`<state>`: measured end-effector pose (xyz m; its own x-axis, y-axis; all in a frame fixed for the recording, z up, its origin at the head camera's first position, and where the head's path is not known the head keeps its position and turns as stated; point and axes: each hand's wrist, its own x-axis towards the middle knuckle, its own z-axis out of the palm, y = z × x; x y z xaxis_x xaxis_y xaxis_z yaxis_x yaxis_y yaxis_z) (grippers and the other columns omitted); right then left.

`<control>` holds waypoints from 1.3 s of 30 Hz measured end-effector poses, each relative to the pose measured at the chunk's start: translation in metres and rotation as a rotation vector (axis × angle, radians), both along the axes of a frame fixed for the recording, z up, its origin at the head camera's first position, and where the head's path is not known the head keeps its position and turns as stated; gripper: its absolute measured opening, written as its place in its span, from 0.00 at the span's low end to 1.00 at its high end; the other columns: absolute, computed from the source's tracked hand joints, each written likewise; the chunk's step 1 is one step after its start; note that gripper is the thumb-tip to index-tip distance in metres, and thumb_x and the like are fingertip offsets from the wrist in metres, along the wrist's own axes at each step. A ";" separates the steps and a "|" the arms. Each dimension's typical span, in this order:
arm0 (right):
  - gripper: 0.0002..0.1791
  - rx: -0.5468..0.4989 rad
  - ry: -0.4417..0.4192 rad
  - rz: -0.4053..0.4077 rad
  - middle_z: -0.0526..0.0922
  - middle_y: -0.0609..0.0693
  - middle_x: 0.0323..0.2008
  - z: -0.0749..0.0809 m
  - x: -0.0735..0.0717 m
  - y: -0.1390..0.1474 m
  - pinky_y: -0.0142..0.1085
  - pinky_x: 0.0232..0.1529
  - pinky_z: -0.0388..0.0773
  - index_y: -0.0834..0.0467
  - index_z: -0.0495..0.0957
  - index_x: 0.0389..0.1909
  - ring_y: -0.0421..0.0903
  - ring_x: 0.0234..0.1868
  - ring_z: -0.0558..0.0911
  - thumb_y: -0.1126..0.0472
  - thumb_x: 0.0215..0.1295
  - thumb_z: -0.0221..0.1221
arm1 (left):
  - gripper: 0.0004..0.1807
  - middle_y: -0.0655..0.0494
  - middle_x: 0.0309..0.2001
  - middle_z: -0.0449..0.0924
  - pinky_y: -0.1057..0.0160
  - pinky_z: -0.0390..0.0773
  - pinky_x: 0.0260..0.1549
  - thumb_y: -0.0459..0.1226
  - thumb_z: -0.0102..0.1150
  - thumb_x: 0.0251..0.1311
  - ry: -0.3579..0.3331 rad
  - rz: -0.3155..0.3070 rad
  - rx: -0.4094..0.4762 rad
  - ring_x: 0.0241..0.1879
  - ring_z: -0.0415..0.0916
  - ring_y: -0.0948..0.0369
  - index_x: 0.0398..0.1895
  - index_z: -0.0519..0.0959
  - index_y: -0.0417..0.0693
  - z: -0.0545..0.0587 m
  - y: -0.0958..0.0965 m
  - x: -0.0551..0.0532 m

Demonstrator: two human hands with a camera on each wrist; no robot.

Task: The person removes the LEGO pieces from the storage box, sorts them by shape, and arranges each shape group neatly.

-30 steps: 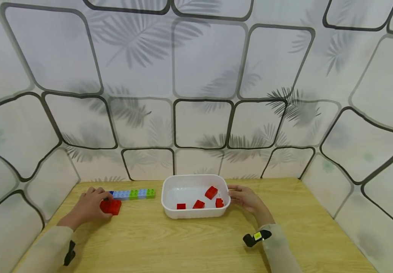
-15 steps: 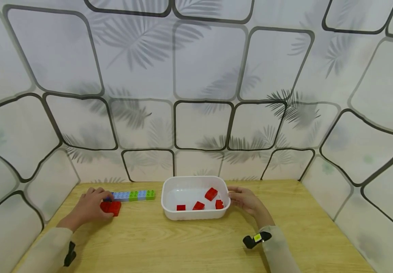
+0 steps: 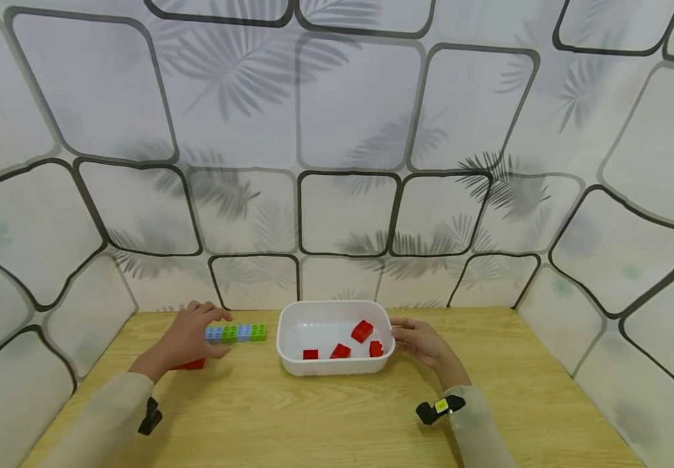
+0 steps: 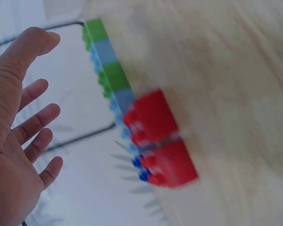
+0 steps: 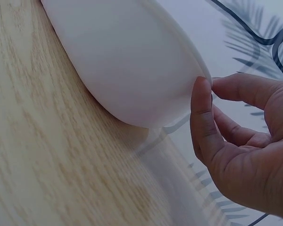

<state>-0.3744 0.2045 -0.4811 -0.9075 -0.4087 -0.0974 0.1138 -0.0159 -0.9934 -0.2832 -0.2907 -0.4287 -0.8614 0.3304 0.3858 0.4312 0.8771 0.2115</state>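
My left hand [image 3: 186,335] is in the air at the left, holding nothing, its thumb and fingers spread apart. Below it, partly covered, lie red toy building bricks [image 3: 192,364]; the left wrist view shows two red bricks [image 4: 172,165] side by side. Just behind them runs a row of joined green and light blue bricks [image 3: 236,334], with dark blue studs [image 4: 140,168] at its near end. At the right, my right hand [image 3: 424,346] pinches the rim of a white plastic tub [image 3: 337,368] between thumb and finger. Inside the tub are several red bricks [image 3: 362,331].
The wooden table [image 3: 337,422] carries everything. A wall covering [image 3: 348,214] with leaf and rounded-square patterns encloses the back and both sides. The tub stands close to the back wall, to the right of the brick row.
My left hand has let go of the red bricks, lifted and moved right, its fingers spreading. The right hand and the tub have stayed put.
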 end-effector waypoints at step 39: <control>0.27 0.019 0.011 -0.011 0.84 0.48 0.50 -0.004 -0.004 0.000 0.32 0.49 0.83 0.76 0.63 0.69 0.39 0.46 0.85 0.67 0.75 0.55 | 0.31 0.51 0.62 0.78 0.43 0.71 0.55 0.46 0.74 0.56 -0.158 -0.262 -0.050 0.57 0.71 0.49 0.62 0.78 0.48 0.006 0.220 -0.086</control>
<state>-0.3788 0.2044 -0.4853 -0.9129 -0.3971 -0.0944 0.1023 0.0014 -0.9948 -0.3689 -0.0705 -0.4228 -0.7922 0.5646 0.2316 0.6095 0.7513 0.2532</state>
